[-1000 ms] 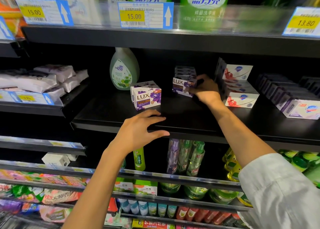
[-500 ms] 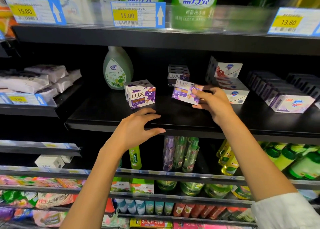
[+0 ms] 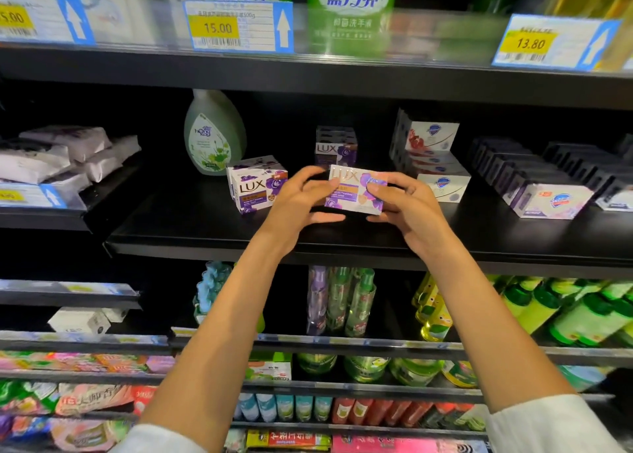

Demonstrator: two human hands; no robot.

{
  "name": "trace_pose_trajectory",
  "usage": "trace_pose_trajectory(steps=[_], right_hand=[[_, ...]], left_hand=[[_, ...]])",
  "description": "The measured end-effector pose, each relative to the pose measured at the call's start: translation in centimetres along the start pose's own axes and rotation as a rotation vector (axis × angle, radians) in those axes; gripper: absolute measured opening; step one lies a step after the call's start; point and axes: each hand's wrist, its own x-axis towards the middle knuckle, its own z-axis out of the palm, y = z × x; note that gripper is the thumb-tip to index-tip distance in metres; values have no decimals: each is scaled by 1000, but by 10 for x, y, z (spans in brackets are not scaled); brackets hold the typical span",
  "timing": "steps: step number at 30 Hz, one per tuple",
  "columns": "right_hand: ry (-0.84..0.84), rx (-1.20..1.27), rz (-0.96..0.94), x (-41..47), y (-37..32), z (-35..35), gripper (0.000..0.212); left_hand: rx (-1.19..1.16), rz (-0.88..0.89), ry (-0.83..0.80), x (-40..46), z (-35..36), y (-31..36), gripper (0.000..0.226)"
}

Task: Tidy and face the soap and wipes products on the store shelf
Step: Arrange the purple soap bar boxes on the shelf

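Observation:
A purple and white LUX soap box (image 3: 352, 189) is held above the black shelf (image 3: 212, 233), gripped on its left side by my left hand (image 3: 301, 202) and on its right side by my right hand (image 3: 407, 206). Its printed face is turned toward me. A stack of LUX boxes (image 3: 257, 185) stands just left of my hands. More LUX boxes (image 3: 335, 146) sit farther back on the shelf. White soap boxes (image 3: 431, 154) are stacked at the right. Packs of wipes (image 3: 65, 154) lie on the neighbouring shelf at the left.
A green hand-wash bottle (image 3: 214, 132) stands at the back left. Rows of dark-sided soap boxes (image 3: 548, 182) fill the right end. Price tags (image 3: 239, 26) hang on the shelf above. Bottles and packets crowd the lower shelves.
My right hand drew a LUX box from the back stack toward the shelf front. My left hand rose from the shelf edge and took hold of the box's left side.

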Motion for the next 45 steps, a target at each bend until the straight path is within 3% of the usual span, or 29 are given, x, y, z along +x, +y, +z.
trace_pose_trajectory(steps=[4,11,18,22,27,35,41,45], right_hand=[[-15,-35,-12,0,1,5,24],[-63,-77,-32,-1,4,5,37],[-79,-142,-31,-3,1,9,23],[-61,-157,21,0,0,14,32],[-36,-123,10,-1,0,11,29],[-75,73,-59,-6,-1,8,9],[-151,35,-128,-2,3,4,32],[-177,35,-75,-1,4,3,42]], left_hand=[[-103,-6,-34,0,-11,-1,39],[24,35,-9,-3,-4,-2,33],[-32,26,24,-4,-5,0,9],[-57,30,16,-3,-5,0,5],[-56,54,-18,-2,-7,-3,11],[-57,29,-54,-6,-7,0,43],[-49,37,-66,-5,-5,-1,38],[-110,28,-63,-3,-8,-3,36]])
